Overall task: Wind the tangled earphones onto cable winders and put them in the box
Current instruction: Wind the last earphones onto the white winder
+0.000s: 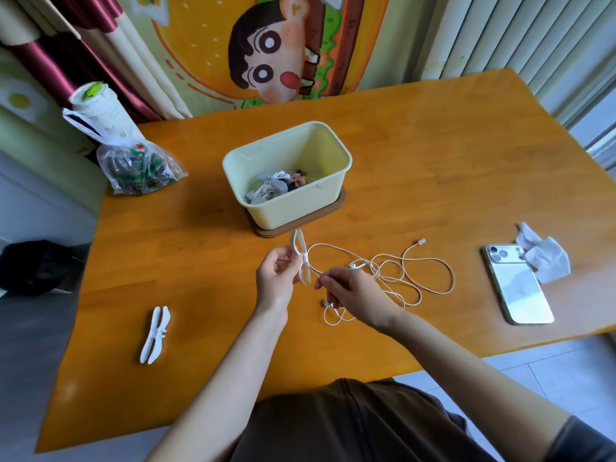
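Though earphones lie in the pale yellow plastic box, left hand grips a white plastic winder; right hand pinches tangled white cable, seemingly barely wound.

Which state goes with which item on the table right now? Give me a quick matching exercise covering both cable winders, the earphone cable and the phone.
Things:
1. raised cable winder
2. spare cable winder
3. earphone cable
4. phone

States:
A. lying beside a crumpled tissue
B. pinched by the right hand
C. lying untouched on the table, left of both arms
D. gripped by the left hand

Pairs: 1-D, 2-C, 3-B, 4-A
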{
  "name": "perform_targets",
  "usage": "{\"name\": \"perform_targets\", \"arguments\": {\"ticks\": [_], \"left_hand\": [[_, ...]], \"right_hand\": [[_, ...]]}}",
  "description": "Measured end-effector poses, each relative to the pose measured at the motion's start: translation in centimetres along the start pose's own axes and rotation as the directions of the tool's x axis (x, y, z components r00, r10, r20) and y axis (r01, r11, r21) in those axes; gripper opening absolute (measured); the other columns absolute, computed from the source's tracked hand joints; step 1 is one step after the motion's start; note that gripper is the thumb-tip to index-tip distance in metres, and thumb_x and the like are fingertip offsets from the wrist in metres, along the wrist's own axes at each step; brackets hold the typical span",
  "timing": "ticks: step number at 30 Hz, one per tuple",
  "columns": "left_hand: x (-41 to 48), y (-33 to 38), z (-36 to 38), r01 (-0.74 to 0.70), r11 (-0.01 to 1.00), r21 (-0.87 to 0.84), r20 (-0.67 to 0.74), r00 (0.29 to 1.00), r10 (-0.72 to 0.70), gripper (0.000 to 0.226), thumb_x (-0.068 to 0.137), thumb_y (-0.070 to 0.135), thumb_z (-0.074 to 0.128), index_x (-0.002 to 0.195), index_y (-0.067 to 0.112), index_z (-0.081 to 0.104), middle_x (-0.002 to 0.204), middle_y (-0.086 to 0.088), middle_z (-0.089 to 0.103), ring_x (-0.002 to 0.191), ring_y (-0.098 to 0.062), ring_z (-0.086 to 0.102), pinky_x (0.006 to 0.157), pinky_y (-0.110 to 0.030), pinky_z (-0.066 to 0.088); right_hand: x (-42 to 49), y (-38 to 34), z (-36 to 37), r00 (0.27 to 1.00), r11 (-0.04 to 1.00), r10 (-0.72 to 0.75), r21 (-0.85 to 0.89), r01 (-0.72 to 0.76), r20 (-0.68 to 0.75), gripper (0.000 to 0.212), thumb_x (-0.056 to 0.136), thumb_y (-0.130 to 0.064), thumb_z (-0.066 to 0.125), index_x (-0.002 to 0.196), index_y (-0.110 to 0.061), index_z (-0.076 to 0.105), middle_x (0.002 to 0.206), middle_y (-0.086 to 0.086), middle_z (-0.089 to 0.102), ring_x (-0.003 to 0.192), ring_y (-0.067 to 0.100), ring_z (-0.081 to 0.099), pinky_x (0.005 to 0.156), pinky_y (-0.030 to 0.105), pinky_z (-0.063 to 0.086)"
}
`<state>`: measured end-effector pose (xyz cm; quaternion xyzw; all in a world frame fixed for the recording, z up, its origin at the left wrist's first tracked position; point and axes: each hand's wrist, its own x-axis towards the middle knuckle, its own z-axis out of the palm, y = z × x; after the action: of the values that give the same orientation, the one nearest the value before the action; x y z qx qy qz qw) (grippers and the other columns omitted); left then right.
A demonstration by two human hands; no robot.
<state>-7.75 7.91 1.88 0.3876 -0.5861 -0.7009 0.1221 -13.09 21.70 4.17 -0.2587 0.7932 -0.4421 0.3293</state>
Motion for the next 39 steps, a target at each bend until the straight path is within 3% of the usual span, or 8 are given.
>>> {"name": "perform_targets", "arguments": {"ticks": [4, 8, 15, 20, 24, 28, 32, 39], "left_hand": [[0.6, -1.0, -0.1, -0.184, 0.912, 0.366, 0.088, 0.983, 0.163, 0.015, 0.089, 0.006, 0.062, 0.096, 0.019, 0.063, 0.081, 0.003, 0.064, 0.078, -0.014, 0.059, 0.073, -0.025, 0.050], [0.8, -2.2, -0.1, -0.260, 0.836, 0.483, 0.147, 0.965, 0.216, 0.012, 0.087, 0.006, 0.065, 0.096, 0.013, 0.066, 0.074, 0.010, 0.061, 0.069, -0.003, 0.054, 0.060, -0.007, 0.040], [0.3, -2.1, 1.0, -0.304, 0.806, 0.509, 0.397, 0.913, 0.094, 0.014, 0.088, 0.010, 0.064, 0.095, 0.022, 0.065, 0.090, 0.002, 0.066, 0.082, -0.014, 0.056, 0.071, -0.018, 0.045], [-1.0, -1.0, 1.1, -0.298, 0.860, 0.414, 0.532, 0.846, 0.038, 0.014, 0.088, 0.007, 0.063, 0.099, 0.016, 0.066, 0.090, 0.003, 0.065, 0.083, -0.006, 0.059, 0.075, -0.015, 0.047], [-1.9, -0.2, 1.2, -0.220, 0.946, 0.238, 0.625, 0.780, 0.024, 0.019, 0.086, 0.006, 0.064, 0.097, 0.022, 0.065, 0.095, 0.006, 0.067, 0.092, -0.001, 0.061, 0.084, -0.018, 0.049], [-1.9, 1.3, 1.9, -0.020, 0.989, -0.144, 0.523, 0.847, 0.093, 0.022, 0.078, 0.009, 0.061, 0.100, 0.011, 0.061, 0.088, 0.002, 0.070, 0.087, -0.011, 0.065, 0.078, -0.021, 0.051], [-1.3, 2.4, 2.9, 0.109, 0.884, -0.454, 0.389, 0.917, 0.087, 0.021, 0.083, 0.007, 0.054, 0.102, 0.013, 0.060, 0.092, -0.002, 0.069, 0.091, -0.015, 0.064, 0.082, -0.028, 0.051], [0.0, 2.1, 3.8, 0.065, 0.867, -0.494, 0.181, 0.983, 0.030, 0.018, 0.094, 0.008, 0.050, 0.106, 0.016, 0.061, 0.103, -0.008, 0.065, 0.100, -0.022, 0.061, 0.092, -0.037, 0.047]], "right_hand": [[-0.3, 0.3, -2.0, 0.990, 0.983, -0.008, -0.179, 0.033, 0.140, 0.024, 0.100, -0.020, 0.040, 0.095, -0.015, 0.063, 0.071, -0.008, 0.059, 0.067, 0.019, 0.059, 0.064, 0.033, 0.049], [-0.6, 1.5, -3.5, 0.985, 0.958, -0.030, -0.275, 0.077, 0.170, 0.024, 0.098, -0.020, 0.043, 0.095, -0.014, 0.066, 0.073, -0.006, 0.060, 0.067, 0.014, 0.060, 0.065, 0.031, 0.050], [1.4, 1.5, -6.9, 0.998, 0.931, -0.066, -0.361, 0.061, -0.001, 0.020, 0.095, -0.021, 0.052, 0.092, -0.017, 0.071, 0.078, -0.004, 0.064, 0.067, 0.014, 0.057, 0.059, 0.025, 0.043], [2.7, 2.3, -8.2, 0.999, 0.887, -0.054, -0.459, 0.051, 0.007, 0.016, 0.091, -0.024, 0.059, 0.093, -0.018, 0.073, 0.091, 0.000, 0.071, 0.076, 0.017, 0.060, 0.068, 0.030, 0.047], [2.6, 2.8, -7.7, 0.998, 0.904, -0.062, -0.423, 0.067, 0.026, 0.015, 0.089, -0.023, 0.062, 0.094, -0.014, 0.073, 0.084, -0.003, 0.068, 0.071, 0.008, 0.057, 0.063, 0.016, 0.043], [2.3, 2.5, -7.2, 0.995, 0.973, -0.092, -0.206, 0.100, 0.047, 0.020, 0.094, -0.024, 0.054, 0.081, -0.016, 0.067, 0.071, -0.004, 0.064, 0.061, 0.006, 0.055, 0.058, 0.016, 0.043], [1.9, 2.1, -6.0, 0.992, 0.995, -0.087, -0.044, 0.091, 0.087, 0.032, 0.099, -0.025, 0.043, 0.075, -0.017, 0.062, 0.067, -0.005, 0.060, 0.058, 0.003, 0.052, 0.058, 0.015, 0.043], [1.7, 1.8, -5.0, 0.992, 0.989, -0.111, -0.092, 0.116, 0.057, 0.032, 0.100, -0.023, 0.040, 0.076, -0.014, 0.058, 0.065, -0.006, 0.058, 0.057, 0.001, 0.051, 0.058, 0.014, 0.042]]}}
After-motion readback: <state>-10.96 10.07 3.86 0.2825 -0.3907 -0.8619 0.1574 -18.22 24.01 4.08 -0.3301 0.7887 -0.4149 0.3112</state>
